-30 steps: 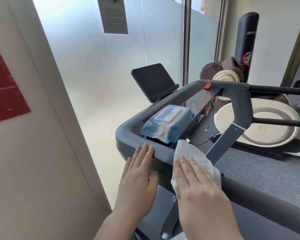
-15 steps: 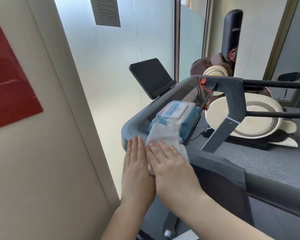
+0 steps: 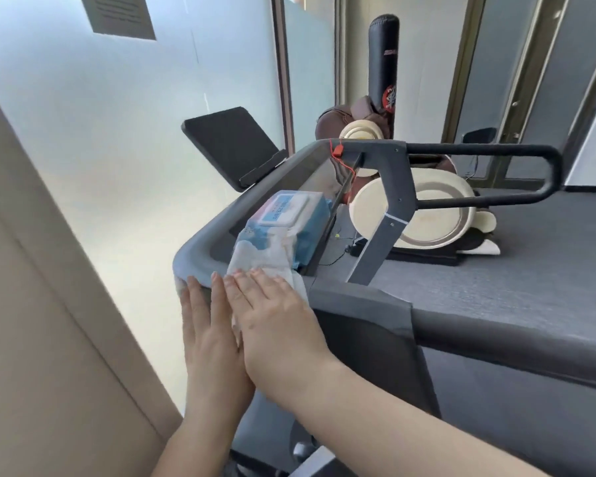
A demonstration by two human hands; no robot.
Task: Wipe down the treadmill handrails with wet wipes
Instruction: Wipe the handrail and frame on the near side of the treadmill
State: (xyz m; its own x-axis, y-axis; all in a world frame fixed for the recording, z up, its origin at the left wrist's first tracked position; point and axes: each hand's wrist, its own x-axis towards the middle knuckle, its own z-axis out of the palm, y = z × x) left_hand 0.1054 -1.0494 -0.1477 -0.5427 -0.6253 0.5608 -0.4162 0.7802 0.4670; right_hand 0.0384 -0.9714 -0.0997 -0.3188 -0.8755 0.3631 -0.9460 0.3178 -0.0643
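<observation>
The grey treadmill console frame [image 3: 203,242] curves round its near left corner, and a dark looped handrail [image 3: 516,151] runs off to the right. My right hand [image 3: 276,318] lies flat with straight fingers on a white wet wipe [image 3: 265,259], pressing it onto the console's near edge. My left hand [image 3: 207,335] rests flat beside it on the corner, fingers straight, touching the right hand. A blue pack of wet wipes [image 3: 286,215] with a white lid lies in the console tray just beyond the wipe.
A black tablet holder [image 3: 234,146] sticks up at the console's far side. A frosted glass wall [image 3: 117,132] and beige pillar [image 3: 31,304] stand close on the left. A cream massage chair [image 3: 427,215] and black punching bag [image 3: 386,63] stand behind the treadmill.
My right hand has slid the wipe leftward along the console edge until it meets my left hand at the corner. The view has shifted a little to the right.
</observation>
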